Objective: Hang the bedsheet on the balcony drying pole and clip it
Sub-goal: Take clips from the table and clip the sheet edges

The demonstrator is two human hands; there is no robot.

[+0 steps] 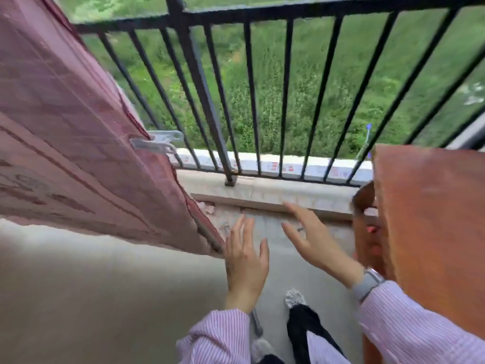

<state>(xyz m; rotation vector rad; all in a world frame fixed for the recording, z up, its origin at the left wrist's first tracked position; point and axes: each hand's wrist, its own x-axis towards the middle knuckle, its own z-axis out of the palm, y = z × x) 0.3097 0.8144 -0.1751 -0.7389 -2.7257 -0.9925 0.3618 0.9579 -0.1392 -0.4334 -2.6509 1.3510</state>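
Your left hand was spread flat, holding nothing, at the bedsheet's lower corner; right hand open, empty.

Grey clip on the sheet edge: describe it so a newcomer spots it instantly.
Start at the black balcony railing and follow its foot left to the hanging pink bedsheet. On that sheet's right edge, level with the ledge, sits the grey clip. It is the only pale metallic piece there, well above the open left hand.
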